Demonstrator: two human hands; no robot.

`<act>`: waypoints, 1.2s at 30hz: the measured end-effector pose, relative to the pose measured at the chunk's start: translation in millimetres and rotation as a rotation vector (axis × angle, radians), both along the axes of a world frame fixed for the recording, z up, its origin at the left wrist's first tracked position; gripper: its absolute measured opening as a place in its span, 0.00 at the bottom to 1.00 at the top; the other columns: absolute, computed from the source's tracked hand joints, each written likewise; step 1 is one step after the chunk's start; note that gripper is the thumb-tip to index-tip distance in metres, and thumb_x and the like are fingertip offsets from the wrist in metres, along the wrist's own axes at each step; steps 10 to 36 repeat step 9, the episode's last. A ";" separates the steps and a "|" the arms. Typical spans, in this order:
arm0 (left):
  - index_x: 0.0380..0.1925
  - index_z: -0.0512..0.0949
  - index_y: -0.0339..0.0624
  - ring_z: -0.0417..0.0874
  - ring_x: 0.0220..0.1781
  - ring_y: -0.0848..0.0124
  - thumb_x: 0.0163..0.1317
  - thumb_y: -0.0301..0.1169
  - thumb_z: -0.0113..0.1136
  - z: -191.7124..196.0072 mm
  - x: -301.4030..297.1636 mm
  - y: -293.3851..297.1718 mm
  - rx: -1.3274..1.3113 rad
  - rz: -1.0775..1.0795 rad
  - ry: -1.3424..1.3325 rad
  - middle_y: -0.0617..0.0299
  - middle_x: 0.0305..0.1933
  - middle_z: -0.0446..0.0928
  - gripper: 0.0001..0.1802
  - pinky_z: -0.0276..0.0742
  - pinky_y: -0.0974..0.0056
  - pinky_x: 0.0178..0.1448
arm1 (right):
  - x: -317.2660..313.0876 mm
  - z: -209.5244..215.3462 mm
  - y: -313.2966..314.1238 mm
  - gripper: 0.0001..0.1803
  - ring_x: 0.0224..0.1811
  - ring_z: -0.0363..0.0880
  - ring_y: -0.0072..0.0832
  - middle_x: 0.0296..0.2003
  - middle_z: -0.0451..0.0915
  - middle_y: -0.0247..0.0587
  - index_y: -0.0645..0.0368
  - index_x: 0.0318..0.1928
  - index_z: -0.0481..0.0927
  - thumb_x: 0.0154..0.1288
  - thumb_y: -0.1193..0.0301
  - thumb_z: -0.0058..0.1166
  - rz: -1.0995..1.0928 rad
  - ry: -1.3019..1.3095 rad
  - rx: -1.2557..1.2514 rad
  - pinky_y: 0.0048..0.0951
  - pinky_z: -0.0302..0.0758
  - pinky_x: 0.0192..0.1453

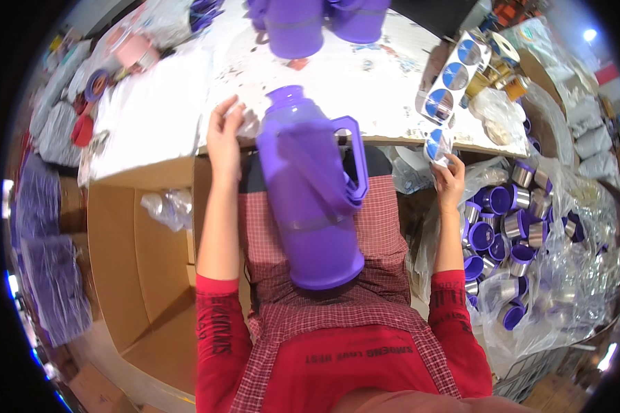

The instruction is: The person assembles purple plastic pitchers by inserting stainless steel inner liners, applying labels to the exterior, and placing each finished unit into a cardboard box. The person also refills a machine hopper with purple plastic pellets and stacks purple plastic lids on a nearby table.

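Observation:
A purple vacuum flask (pixel 313 199) with a side handle and a strap rests on my lap, its narrow top toward the table. My left hand (pixel 225 138) is beside the flask's upper left at the table edge, fingers curled. A crumpled clear scrap (pixel 249 124) shows next to its fingertips; whether they grip it is hard to make out. On the other side, my right hand (pixel 449 180) pinches the lower end of a strip of round blue-and-silver stickers (pixel 455 76), which hangs over the table's edge.
More purple flasks (pixel 294 27) stand on the white table (pixel 365 82). An open cardboard box (pixel 141 275) is at my left, with clear plastic (pixel 169 208) inside. At my right, a clear bag (pixel 572 275) holds several steel-and-purple cups (pixel 496 199). A tape roll (pixel 504 49) lies back right.

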State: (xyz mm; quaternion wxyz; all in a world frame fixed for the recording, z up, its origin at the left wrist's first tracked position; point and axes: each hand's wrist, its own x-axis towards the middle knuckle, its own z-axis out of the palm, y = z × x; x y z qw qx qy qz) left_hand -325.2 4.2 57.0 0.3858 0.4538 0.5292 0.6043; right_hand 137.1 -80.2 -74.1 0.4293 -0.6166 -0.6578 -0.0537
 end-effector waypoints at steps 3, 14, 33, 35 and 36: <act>0.53 0.77 0.36 0.77 0.56 0.70 0.68 0.33 0.56 -17.2 8.9 -78.0 0.088 0.043 0.031 0.56 0.55 0.77 0.17 0.70 0.65 0.62 | -7.7 11.6 -25.2 0.09 0.53 0.75 0.46 0.56 0.75 0.49 0.57 0.30 0.83 0.46 0.81 0.65 -0.042 -0.168 0.051 0.41 0.71 0.56; 0.44 0.76 0.35 0.77 0.54 0.57 0.54 0.22 0.63 -21.9 27.0 -212.2 0.221 -0.210 0.253 0.52 0.51 0.78 0.16 0.71 0.58 0.60 | -123.8 97.8 -165.1 0.09 0.43 0.76 0.37 0.36 0.77 0.40 0.60 0.27 0.80 0.46 0.80 0.68 0.127 0.395 -0.063 0.38 0.72 0.52; 0.44 0.76 0.35 0.77 0.54 0.57 0.54 0.22 0.63 -21.9 27.0 -212.2 0.221 -0.210 0.253 0.52 0.51 0.78 0.16 0.71 0.58 0.60 | -123.8 97.8 -165.1 0.09 0.43 0.76 0.37 0.36 0.77 0.40 0.60 0.27 0.80 0.46 0.80 0.68 0.127 0.395 -0.063 0.38 0.72 0.52; 0.44 0.76 0.35 0.77 0.54 0.57 0.54 0.22 0.63 -21.9 27.0 -212.2 0.221 -0.210 0.253 0.52 0.51 0.78 0.16 0.71 0.58 0.60 | -123.8 97.8 -165.1 0.09 0.43 0.76 0.37 0.36 0.77 0.40 0.60 0.27 0.80 0.46 0.80 0.68 0.127 0.395 -0.063 0.38 0.72 0.52; 0.44 0.76 0.35 0.77 0.54 0.57 0.54 0.22 0.63 -21.9 27.0 -212.2 0.221 -0.210 0.253 0.52 0.51 0.78 0.16 0.71 0.58 0.60 | -123.8 97.8 -165.1 0.09 0.43 0.76 0.37 0.36 0.77 0.40 0.60 0.27 0.80 0.46 0.80 0.68 0.127 0.395 -0.063 0.38 0.72 0.52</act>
